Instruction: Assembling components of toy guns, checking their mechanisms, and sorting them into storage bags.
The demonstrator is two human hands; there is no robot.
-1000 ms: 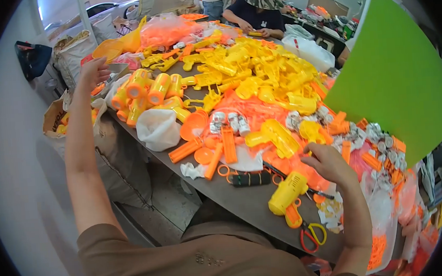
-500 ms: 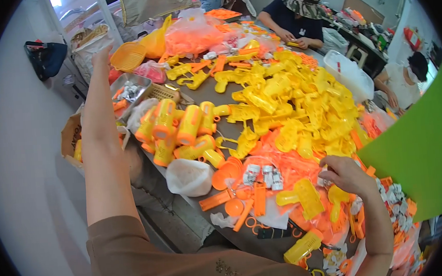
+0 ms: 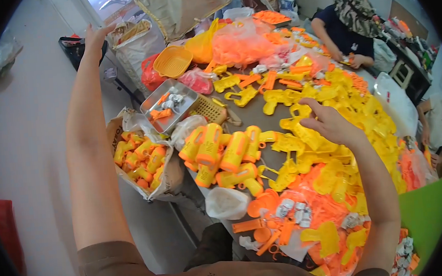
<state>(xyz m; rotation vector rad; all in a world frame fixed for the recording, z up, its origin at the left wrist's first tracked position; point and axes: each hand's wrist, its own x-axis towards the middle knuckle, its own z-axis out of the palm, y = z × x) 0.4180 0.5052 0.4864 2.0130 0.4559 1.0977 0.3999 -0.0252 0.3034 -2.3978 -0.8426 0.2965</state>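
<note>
My left hand (image 3: 96, 40) is stretched far out on the left, fingers apart with nothing visible in them. It is nearest a dark bag (image 3: 74, 52) against the wall. My right hand (image 3: 327, 120) hovers over a heap of yellow plastic shell halves (image 3: 369, 127), its fingers apart, some bent, and no object shows in it. Left of that heap, several yellow-and-orange toy hair dryers (image 3: 234, 150) are piled at the table edge. More toy hair dryers (image 3: 140, 159) fill an open paper sack below the edge.
A metal tray (image 3: 170, 105) of small parts stands by a yellow basket (image 3: 173, 62). Nearer me are a white bag-lined tub (image 3: 227, 203) and orange parts in clear plastic (image 3: 311, 188). A green panel (image 3: 430, 200) stands at right. A co-worker (image 3: 344, 32) sits across the table.
The view has swung left, bringing the sack of toy hair dryers into sight. My right hand has moved from the near orange and silver parts to above the yellow shells. My left arm stays stretched out.
</note>
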